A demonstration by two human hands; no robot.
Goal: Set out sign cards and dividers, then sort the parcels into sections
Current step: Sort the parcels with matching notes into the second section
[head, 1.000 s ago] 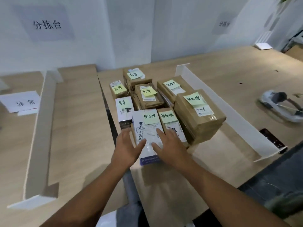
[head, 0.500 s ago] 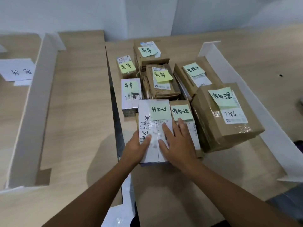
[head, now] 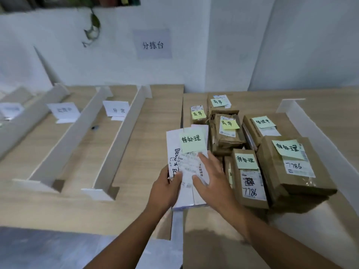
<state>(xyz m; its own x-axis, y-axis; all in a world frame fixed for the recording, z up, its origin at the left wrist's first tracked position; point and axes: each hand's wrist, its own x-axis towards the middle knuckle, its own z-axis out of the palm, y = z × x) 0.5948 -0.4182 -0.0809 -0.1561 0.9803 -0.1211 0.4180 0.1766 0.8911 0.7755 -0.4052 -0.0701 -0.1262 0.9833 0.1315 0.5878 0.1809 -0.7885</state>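
L hand (head: pixel 166 188) grips slim white boxy parcel (head: pixel 173 144); R hand (head: pixel 212 181) lies flat, fingers spread, atop it.

I am reading 分拣台 on the grey paper wall sign (head: pixel 153 45) and 待处理 on the green sticky note (head: pixel 191 139) of the white rectangular parcel (head: pixel 172 144). 7786 is showing on the white label (head: pixel 297 166) of the big brown cardboard box (head: pixel 272 171).
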